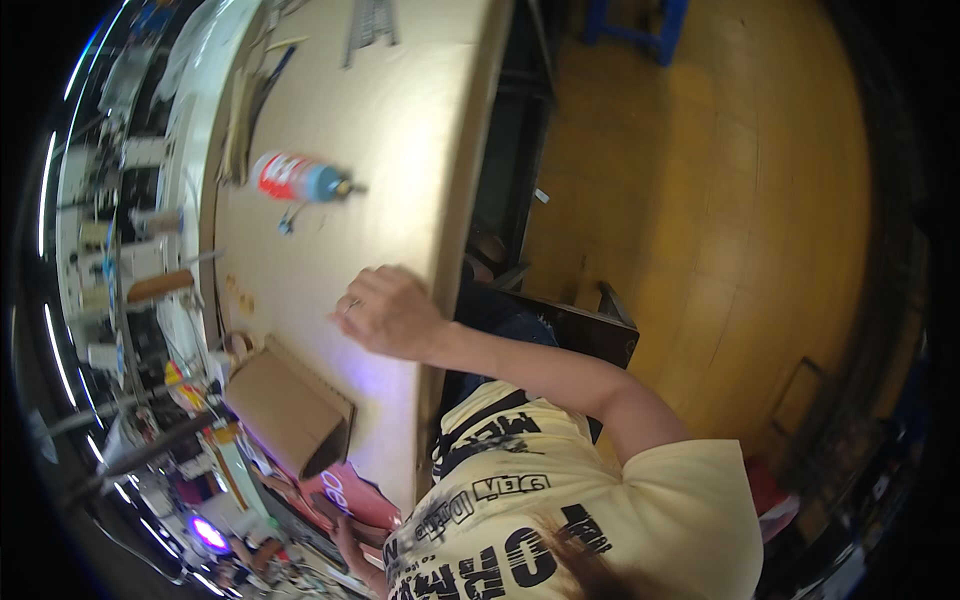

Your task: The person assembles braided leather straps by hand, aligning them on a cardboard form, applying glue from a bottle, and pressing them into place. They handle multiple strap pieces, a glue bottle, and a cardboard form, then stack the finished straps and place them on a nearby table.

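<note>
My right hand [385, 312] is over the tan work table, with a ring on one finger. Its fingers are curled inward, and whatever they may hold is hidden. My left hand [348, 540] is low in the view, beside a pink-red item [365, 497] with white lettering. Its fingers are small and unclear there, so its grip does not show. Between the hands and toward the left edge of the table lies an open brown cardboard box [285, 405]. Beyond my right hand a red and blue bottle [300, 180] with a dark nozzle lies on its side.
The tan table [400, 120] ends at a long edge on the right. A small blue object [287, 222] lies by the bottle, near long thin strips [240, 120]. Sewing machines [150, 240] line the left. A blue stool [640, 30] stands on the yellowish floor [700, 200].
</note>
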Available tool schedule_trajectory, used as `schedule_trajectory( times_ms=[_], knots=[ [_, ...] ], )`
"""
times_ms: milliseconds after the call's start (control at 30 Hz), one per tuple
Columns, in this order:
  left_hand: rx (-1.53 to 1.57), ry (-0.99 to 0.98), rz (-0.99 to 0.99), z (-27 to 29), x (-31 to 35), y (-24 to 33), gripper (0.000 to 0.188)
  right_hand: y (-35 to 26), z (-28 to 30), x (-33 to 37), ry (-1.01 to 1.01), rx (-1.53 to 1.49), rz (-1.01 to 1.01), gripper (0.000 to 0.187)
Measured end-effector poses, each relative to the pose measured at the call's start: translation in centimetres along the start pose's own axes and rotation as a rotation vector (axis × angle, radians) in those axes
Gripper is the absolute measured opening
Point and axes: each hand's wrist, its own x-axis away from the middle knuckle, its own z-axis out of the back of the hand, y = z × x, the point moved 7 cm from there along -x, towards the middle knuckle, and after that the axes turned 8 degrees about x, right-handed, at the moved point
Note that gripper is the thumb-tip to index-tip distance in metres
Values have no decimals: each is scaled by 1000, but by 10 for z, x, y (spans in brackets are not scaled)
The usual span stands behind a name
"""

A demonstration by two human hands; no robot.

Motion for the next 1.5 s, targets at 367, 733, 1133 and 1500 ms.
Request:
schedule_trajectory(
  times_ms=[367,733,1133,1500],
  knots=[
    [-53,6,-2,-11,27,21,84,8,-6,-1,-77,-98,-46,18],
    [59,-58,-194,-37,-3,27,77,9,-6,-6,-103,-58,-89,20],
    [-51,268,-139,-12,7,27,86,15,-21,2,-328,-70,-159,12],
    [-47,230,-21,-8,18,34,90,-106,-44,33,-934,-474,-409,14]
  ],
)
